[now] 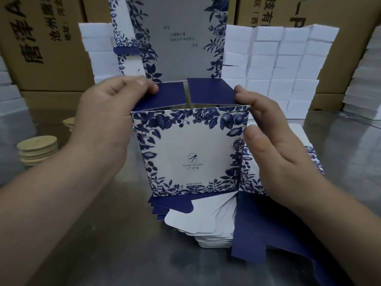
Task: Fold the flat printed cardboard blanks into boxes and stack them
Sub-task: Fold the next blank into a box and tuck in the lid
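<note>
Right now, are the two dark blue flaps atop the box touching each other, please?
Apart: the head view shows a clear slit between the left flap and right flap.

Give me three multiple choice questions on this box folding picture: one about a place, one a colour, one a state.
1. Where are the wooden discs stacked?
A) left of the box
B) right of it
C) on top of it

2. What colour are the two folded-in flaps?
A) white
B) dark blue
C) brown

3. How does the tall lid panel stand?
A) shut down flat
B) torn off
C) upright behind the opening

Answers: 1 A, they lie at the picture's left; 2 B, both flaps show solid dark blue; 3 C, it rises behind the flaps.
</note>
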